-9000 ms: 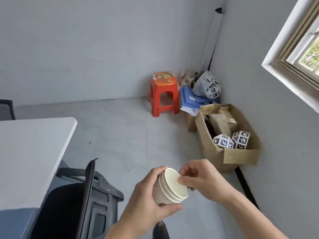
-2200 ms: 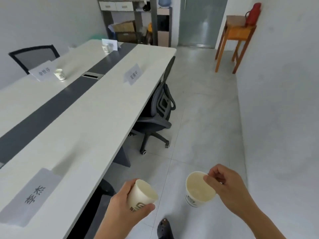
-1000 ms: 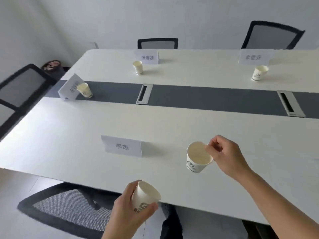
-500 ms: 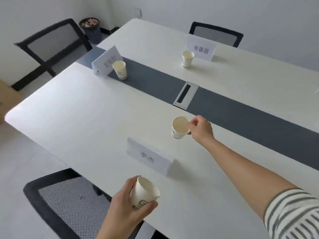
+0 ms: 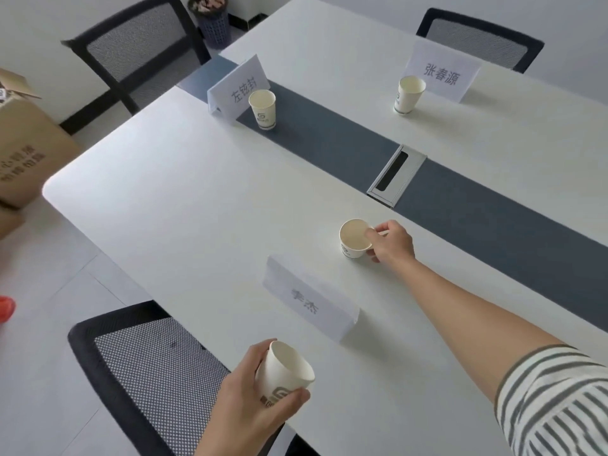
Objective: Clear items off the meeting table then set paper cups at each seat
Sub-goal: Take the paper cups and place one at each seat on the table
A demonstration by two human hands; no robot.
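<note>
My right hand (image 5: 391, 242) pinches the rim of a white paper cup (image 5: 352, 238) that stands upright on the white meeting table (image 5: 171, 192), just behind the nearest name card (image 5: 309, 302). Near the table's front edge, my left hand (image 5: 253, 409) grips another paper cup (image 5: 283, 370), tilted and held above the table. Two more cups stand at other seats: one (image 5: 263, 108) beside the left name card (image 5: 237, 85), and one (image 5: 408, 93) in front of the far name card (image 5: 442, 74).
A dark strip (image 5: 345, 143) with a metal cable hatch (image 5: 396, 174) runs down the table. Black mesh chairs stand at the near side (image 5: 144, 363), the left end (image 5: 138, 51) and the far side (image 5: 480, 37). A cardboard box (image 5: 23, 153) and a bin (image 5: 210, 21) sit on the floor.
My right hand has lowered its cup onto the table behind the nearest name card. My left hand keeps its cup in the same place.
</note>
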